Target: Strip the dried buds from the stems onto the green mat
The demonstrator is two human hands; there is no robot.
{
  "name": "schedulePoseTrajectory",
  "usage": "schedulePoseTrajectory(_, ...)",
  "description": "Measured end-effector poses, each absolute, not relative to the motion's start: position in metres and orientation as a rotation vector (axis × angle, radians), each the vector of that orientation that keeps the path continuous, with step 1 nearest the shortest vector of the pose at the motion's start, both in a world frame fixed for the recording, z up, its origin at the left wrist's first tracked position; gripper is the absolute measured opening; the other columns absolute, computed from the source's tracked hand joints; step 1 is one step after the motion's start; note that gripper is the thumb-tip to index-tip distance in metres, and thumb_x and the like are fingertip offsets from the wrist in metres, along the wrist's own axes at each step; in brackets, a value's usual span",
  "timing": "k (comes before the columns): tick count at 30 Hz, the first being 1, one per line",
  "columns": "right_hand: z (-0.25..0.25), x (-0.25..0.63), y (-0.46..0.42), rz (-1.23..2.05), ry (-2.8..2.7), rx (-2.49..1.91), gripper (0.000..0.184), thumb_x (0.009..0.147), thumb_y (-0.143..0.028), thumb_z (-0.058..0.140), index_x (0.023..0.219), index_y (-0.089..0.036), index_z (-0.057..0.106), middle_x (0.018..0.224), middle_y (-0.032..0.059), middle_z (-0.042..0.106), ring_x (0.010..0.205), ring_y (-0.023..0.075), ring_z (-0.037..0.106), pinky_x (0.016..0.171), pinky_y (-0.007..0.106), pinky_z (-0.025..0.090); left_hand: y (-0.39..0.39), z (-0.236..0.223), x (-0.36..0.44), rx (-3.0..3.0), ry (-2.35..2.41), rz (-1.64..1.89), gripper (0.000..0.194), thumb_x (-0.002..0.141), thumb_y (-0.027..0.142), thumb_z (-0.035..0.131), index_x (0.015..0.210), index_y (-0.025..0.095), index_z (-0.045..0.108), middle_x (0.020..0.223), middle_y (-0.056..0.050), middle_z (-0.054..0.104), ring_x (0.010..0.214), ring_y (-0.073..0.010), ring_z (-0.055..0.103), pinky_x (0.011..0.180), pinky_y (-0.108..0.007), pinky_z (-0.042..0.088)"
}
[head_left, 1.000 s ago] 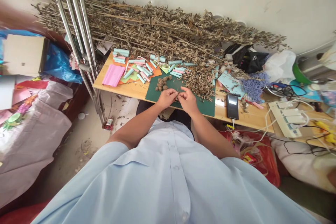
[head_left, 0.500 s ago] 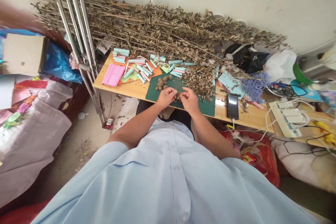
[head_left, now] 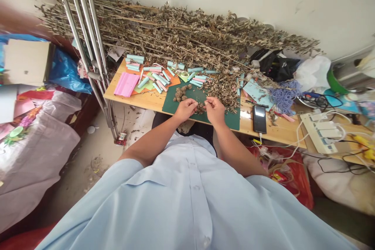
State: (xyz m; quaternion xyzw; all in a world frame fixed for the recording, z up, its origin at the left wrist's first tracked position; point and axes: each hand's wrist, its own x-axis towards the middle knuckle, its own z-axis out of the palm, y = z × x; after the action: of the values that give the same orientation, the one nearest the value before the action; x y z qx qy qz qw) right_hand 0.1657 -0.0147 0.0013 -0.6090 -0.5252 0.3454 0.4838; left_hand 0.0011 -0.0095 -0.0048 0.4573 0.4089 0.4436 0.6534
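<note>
Over the near edge of a green cutting mat (head_left: 231, 121), my left hand (head_left: 186, 109) is closed in a pinch. What it grips is too small to make out. A short gap to its right, my right hand (head_left: 215, 110) has thumb and fingers pressed together, also on something I cannot make out. Dried plant bits (head_left: 200, 108) lie on the mat between the hands. Just beyond my left hand sits a cluster of round brown clumps (head_left: 180, 93). A heap of crumbled dry leaves (head_left: 223, 90) lies beyond my right hand.
Rolled blue and pink papers (head_left: 158, 78) and a pink sheet (head_left: 126, 84) lie at the left. Long dried stalks (head_left: 175, 31) span the back. A phone (head_left: 259, 118), blue yarn (head_left: 284, 97) and a power strip (head_left: 319, 133) are at the right. Metal crutches (head_left: 88, 47) stand left.
My right hand has shifted slightly to the right, widening the gap between the hands, and its fingers have drawn together. My left hand stays nearly in place.
</note>
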Motion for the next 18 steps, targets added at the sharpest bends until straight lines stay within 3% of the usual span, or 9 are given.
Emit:
schedulePoseTrajectory(4,0.009,0.158,-0.020,0.957,-1.296,-1.449,0.037,0.080,-0.045,0.068,0.109,-0.021,0.066,0.090,0.0045,0.071,0.067,0.0167,0.064,0.065,0.033,0.057,-0.012,-0.004,0.000,1.236,0.932,0.955,0.030,0.089,0.042,0.059,0.073,0.017,0.055,0.060,0.003,0.052,0.050,-0.0073,0.043,0.050,-0.023,0.033)
schedulePoseTrajectory(10,0.007,0.154,-0.018,1.046,-1.253,-1.403,0.046,0.074,-0.042,0.073,0.113,-0.020,0.063,0.084,0.0023,0.070,0.069,0.0155,0.063,0.066,0.032,0.055,-0.012,-0.003,-0.002,1.586,0.956,0.913,0.024,0.088,0.031,0.055,0.072,0.015,0.061,0.071,-0.001,0.060,0.070,-0.0113,0.053,0.066,-0.023,0.040)
schedulePoseTrajectory(18,0.005,0.162,-0.010,0.959,-1.106,-1.438,0.044,0.076,-0.043,0.069,0.112,-0.020,0.060,0.084,0.0012,0.067,0.064,0.0133,0.061,0.053,0.025,0.047,-0.013,0.001,-0.003,1.550,0.983,0.875,0.015,0.083,0.025,0.054,0.077,0.015,0.063,0.072,-0.001,0.061,0.069,-0.0120,0.052,0.066,-0.024,0.040)
